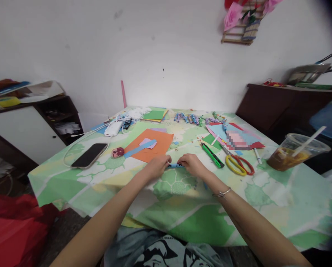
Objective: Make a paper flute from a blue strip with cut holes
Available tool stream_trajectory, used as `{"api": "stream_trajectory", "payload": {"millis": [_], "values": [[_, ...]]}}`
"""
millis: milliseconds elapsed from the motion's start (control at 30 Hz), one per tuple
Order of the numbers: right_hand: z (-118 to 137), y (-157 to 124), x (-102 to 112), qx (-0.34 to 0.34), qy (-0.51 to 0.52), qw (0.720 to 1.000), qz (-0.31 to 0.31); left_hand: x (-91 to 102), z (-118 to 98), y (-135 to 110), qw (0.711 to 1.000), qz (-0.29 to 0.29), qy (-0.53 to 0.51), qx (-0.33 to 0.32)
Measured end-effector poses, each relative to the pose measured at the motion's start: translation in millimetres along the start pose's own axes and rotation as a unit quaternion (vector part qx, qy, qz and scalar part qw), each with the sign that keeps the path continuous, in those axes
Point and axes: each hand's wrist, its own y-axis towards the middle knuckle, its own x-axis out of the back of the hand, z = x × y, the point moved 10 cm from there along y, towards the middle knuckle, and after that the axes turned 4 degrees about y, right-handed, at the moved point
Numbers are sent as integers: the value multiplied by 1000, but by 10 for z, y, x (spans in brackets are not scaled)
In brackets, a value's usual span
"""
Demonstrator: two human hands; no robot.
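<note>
Between my two hands stretches a narrow blue paper strip (175,165) with dark marks on it, low over the near part of the table. My left hand (158,167) pinches its left end, and my right hand (193,165) pinches the right end. Just beyond the left hand lies an orange sheet (162,142) bearing a longer blue strip (139,149) and a purple paper piece (145,141). Closest to the right hand is a green utility knife (212,155). Beside that knife rest scissors (236,165) with yellow and red-orange handles.
At left are a phone (89,155), a small red case (118,152) and a cabled white power bank (113,128). Curled paper strips (193,119) and stacked coloured sheets (155,115) lie farther back. A plastic cup of brown drink (286,154) stands at right.
</note>
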Motion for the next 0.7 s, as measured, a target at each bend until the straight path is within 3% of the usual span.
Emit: {"api": "stream_trajectory", "payload": {"millis": [367,700], "values": [[-288,124,-191,-102,58,989,89,-89,131,127,996,78,1,52],[-398,136,-296,-141,106,973,150,-110,177,82,994,87,-8,64]]}}
